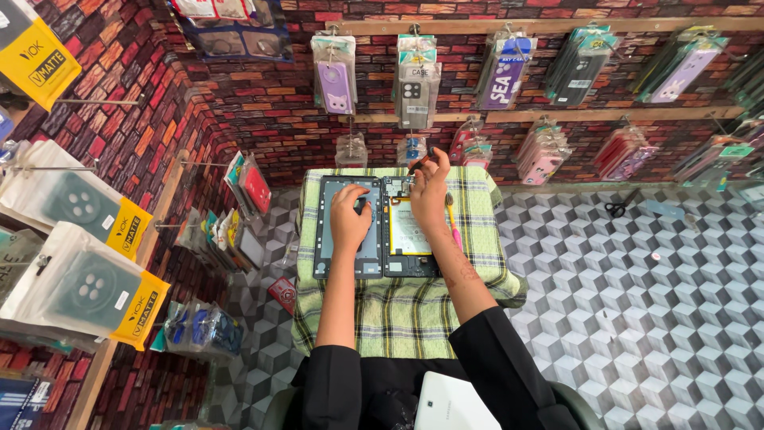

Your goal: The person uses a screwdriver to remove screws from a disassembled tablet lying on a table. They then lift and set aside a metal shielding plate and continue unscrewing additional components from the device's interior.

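Note:
An opened tablet lies on a green checked cloth (398, 310). Its grey back cover (337, 256) is on the left and its body (406, 239), with a pale battery and circuit boards, is on the right. My left hand (348, 219) rests on the back cover, fingers curled. Over the top of the tablet body, my right hand (430, 189) holds a thin dark tool (417, 164), tip pointing up and left. A pink and yellow tool (453, 221) lies on the cloth right of the body.
Phone cases in clear packets (414, 80) hang on the brick-pattern wall ahead and to the left. Black scissors (616, 207) lie on the cube-pattern counter at right. A white tablet (454, 402) rests on my lap. A red packet (282, 291) sits left of the cloth.

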